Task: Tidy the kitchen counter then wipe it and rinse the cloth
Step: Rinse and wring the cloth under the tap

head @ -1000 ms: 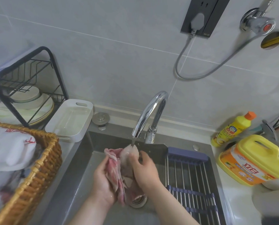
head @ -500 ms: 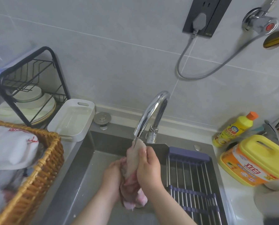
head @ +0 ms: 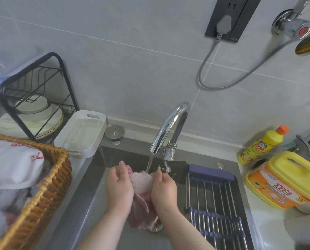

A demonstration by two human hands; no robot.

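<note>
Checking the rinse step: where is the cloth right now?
In the head view the pink cloth is low centre over the sink, gripped between the left hand and right hand, under water running from the faucet.

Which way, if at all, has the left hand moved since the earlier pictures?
Yes. The left hand has risen slightly, away from the drain and nearer the faucet spout.

Wicker basket (head: 58, 170) left, yellow detergent jug (head: 284, 179) right

The counter (head: 264, 224) carries a wicker basket (head: 42, 192), dish rack (head: 33, 91), white tray (head: 82, 134), yellow bottle (head: 262, 145) and yellow jug (head: 286, 181)
</note>
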